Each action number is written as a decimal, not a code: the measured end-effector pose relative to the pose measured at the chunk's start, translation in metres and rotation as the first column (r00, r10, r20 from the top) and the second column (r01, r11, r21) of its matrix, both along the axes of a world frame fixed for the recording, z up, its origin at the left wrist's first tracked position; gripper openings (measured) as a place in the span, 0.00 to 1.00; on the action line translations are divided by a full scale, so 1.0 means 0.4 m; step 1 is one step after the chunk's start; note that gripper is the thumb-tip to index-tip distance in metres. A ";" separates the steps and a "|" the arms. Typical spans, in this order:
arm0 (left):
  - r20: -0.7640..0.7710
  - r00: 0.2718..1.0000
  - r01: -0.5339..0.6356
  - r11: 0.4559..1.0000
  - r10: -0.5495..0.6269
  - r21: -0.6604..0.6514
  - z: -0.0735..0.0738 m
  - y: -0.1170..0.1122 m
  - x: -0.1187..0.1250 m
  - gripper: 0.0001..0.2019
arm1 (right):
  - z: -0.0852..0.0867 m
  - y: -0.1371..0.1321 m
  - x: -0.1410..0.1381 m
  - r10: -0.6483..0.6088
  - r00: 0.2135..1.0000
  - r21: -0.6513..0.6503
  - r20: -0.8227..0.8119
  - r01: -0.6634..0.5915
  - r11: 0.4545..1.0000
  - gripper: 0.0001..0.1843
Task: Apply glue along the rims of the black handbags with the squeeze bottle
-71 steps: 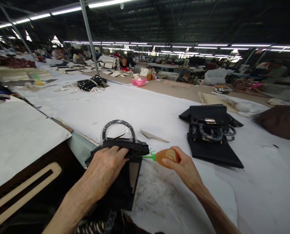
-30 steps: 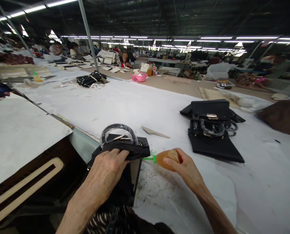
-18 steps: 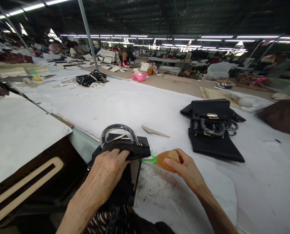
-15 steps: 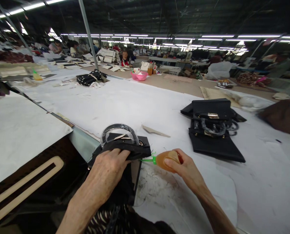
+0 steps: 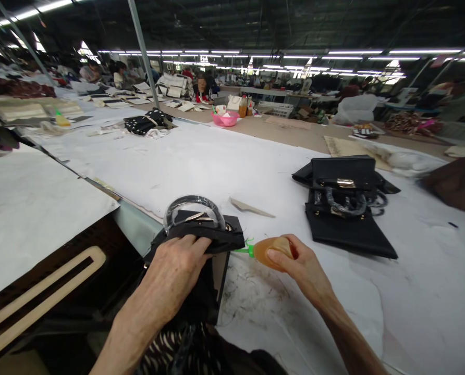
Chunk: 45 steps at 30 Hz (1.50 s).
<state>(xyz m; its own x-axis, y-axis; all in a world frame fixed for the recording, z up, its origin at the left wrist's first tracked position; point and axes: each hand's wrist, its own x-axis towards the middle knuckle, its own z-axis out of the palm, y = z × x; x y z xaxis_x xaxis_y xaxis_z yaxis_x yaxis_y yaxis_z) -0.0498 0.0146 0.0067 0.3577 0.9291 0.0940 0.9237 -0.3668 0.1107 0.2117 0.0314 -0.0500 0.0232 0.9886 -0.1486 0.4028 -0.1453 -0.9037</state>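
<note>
My left hand [image 5: 180,268] grips the folded edge of a black handbag [image 5: 232,225] at the table's near edge; the fingertips are hidden in the fabric. The bag's round handle [image 5: 195,200], wrapped in clear plastic, stands up beyond my knuckles. In my right hand [image 5: 301,263] is a squeeze bottle [image 5: 267,253] of amber liquid, probably glue, lying sideways with its green nozzle pointing left. The nozzle tip reaches the bag's right edge, and whether it touches cannot be seen. A second black handbag [image 5: 347,229] with a gold clasp lies to the right.
A pale pointed strip [image 5: 252,208] lies beyond the bag on the white-covered table [image 5: 232,161]. Farther back are a pink basin [image 5: 224,119], a dark polka-dot bundle [image 5: 148,123] and another glue bottle [image 5: 62,120]. A pale slotted piece [image 5: 45,291] is at lower left. Other people sit in the distance.
The view has shifted slightly, so things appear a little to the right. Both hands keep their hold on the handbag and the bottle, with hardly any other movement.
</note>
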 end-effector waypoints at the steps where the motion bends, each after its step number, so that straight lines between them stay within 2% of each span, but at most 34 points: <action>1: -0.006 1.000 -0.001 1.000 0.001 -0.006 0.001 0.000 0.000 0.06 | -0.001 -0.001 0.001 -0.001 1.000 -0.006 0.002 0.001 1.000 0.15; 23: 0.006 0.999 0.053 0.997 -0.054 0.060 -0.002 0.003 -0.006 0.03 | 0.016 -0.034 0.009 0.083 0.995 -0.106 -0.048 -0.088 0.990 0.13; 35: 0.039 0.998 0.051 0.998 -0.052 0.031 -0.002 0.001 -0.006 0.04 | 0.019 -0.067 0.008 0.121 0.989 -0.156 -0.084 -0.133 0.979 0.14; 41: 0.031 0.999 0.027 1.000 -0.027 0.004 0.005 0.001 -0.003 0.03 | 0.038 -0.085 0.009 0.177 0.975 -0.176 -0.136 -0.200 0.964 0.17; 45: 0.019 1.000 0.016 0.999 -0.016 -0.030 0.013 0.004 -0.002 0.04 | 0.036 -0.097 0.013 0.221 0.963 -0.175 -0.155 -0.247 0.953 0.17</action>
